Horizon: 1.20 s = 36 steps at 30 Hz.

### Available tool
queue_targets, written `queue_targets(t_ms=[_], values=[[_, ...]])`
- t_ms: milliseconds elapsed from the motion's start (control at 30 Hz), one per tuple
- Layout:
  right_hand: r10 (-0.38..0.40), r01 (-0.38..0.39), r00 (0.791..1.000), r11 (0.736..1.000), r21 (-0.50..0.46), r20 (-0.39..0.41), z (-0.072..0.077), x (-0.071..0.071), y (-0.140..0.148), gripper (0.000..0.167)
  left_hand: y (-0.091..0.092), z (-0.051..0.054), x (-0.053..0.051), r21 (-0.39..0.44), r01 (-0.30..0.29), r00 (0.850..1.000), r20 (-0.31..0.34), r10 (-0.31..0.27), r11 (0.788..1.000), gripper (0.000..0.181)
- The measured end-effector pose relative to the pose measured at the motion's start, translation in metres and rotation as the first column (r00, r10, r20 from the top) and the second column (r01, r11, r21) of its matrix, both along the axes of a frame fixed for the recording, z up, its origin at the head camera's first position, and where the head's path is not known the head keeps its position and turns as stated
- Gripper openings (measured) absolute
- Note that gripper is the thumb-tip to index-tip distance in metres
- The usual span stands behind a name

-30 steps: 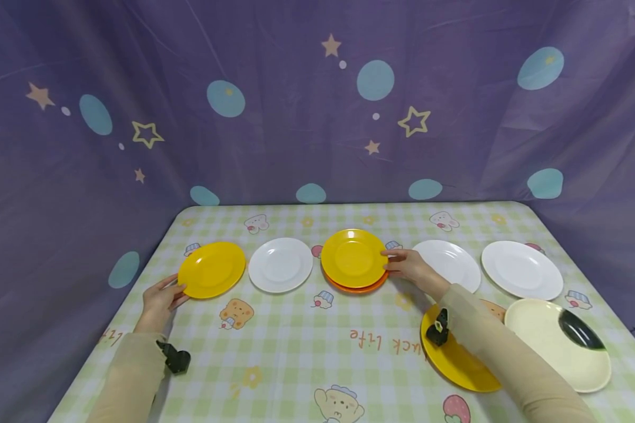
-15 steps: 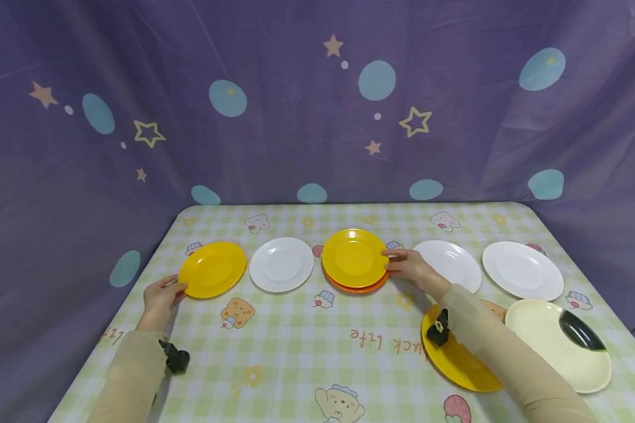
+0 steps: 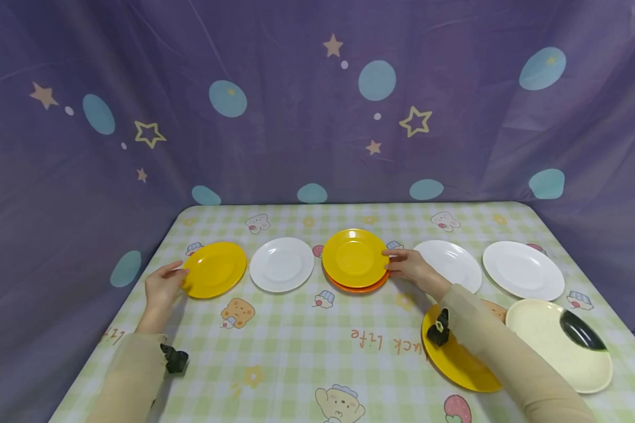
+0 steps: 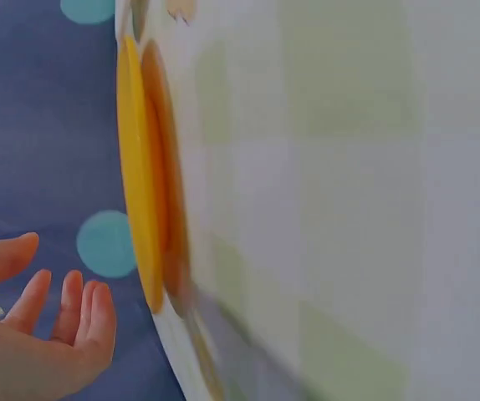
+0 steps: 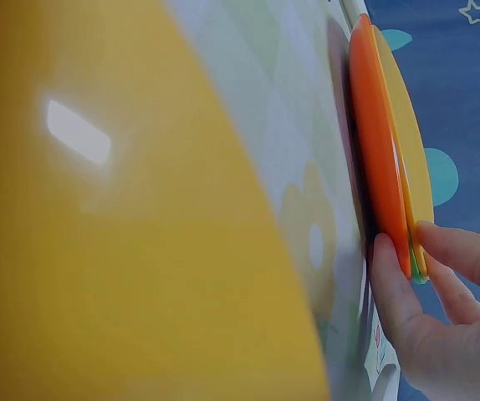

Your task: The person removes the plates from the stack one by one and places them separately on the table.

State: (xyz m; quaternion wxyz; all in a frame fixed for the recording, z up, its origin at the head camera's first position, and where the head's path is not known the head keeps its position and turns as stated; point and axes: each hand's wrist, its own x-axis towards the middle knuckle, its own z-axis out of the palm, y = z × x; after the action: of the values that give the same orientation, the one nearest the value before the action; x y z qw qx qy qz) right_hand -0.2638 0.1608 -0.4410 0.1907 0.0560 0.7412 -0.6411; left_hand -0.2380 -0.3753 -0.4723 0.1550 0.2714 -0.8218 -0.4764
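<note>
Your left hand (image 3: 161, 288) spreads loosely, holding nothing, beside the round glossy yellow plate (image 3: 214, 270) at far left; your right hand (image 3: 415, 271) pinches a second glossy yellow plate (image 3: 354, 258) atop a round orange plate (image 3: 357, 290), far centre, seemingly so the stack lies aligned

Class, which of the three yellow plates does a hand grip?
The middle yellow plate, above an orange plate: the right hand pinches its edge. Neither hand grips the left yellow plate or the near-right yellow plate.
</note>
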Motion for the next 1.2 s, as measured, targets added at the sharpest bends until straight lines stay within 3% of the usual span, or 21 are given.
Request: queue_targets(t_ms=[200, 467, 667, 900, 933, 1067, 1200], values=[[-0.001, 0.001, 1.0, 1.0, -0.022, 0.002, 0.001, 0.0, -0.001, 0.045, 0.016, -0.004, -0.007, 0.082, 0.099, 0.994, -0.046, -0.096, 0.992, 0.042], [0.005, -0.006, 1.0, 1.0, -0.019, -0.011, 0.0, 0.0, 0.0, 0.046, 0.045, -0.001, -0.008, 0.029, 0.243, 0.969, -0.054, -0.241, 0.97, 0.041], [0.009, -0.01, 1.0, 0.999, -0.036, -0.006, -0.001, 0.001, 0.002, 0.045, 0.081, 0.027, 0.005, 0.063, 0.365, 0.93, -0.066, -0.361, 0.929, 0.046], [0.011, -0.011, 1.0, 0.999, -0.041, 0.0, -0.001, 0.002, 0.003, 0.046, 0.129, 0.07, 0.022, 0.082, 0.446, 0.892, 0.032, -0.45, 0.891, 0.039], [0.009, -0.009, 1.0, 0.999, -0.045, 0.002, -0.001, 0.002, 0.003, 0.046, 0.133, 0.074, 0.023, 0.074, 0.469, 0.88, 0.042, -0.473, 0.88, 0.039], [0.001, -0.001, 1.0, 0.999, -0.035, 0.004, -0.001, 0.001, 0.001, 0.045, 0.147, 0.077, 0.019, 0.099, 0.496, 0.863, 0.05, -0.502, 0.862, 0.037], [0.003, -0.003, 1.0, 1.0, -0.003, -0.001, -0.001, 0.0, 0.0, 0.046, 0.159, 0.075, 0.015, 0.105, 0.528, 0.847, 0.008, -0.532, 0.842, 0.035]])
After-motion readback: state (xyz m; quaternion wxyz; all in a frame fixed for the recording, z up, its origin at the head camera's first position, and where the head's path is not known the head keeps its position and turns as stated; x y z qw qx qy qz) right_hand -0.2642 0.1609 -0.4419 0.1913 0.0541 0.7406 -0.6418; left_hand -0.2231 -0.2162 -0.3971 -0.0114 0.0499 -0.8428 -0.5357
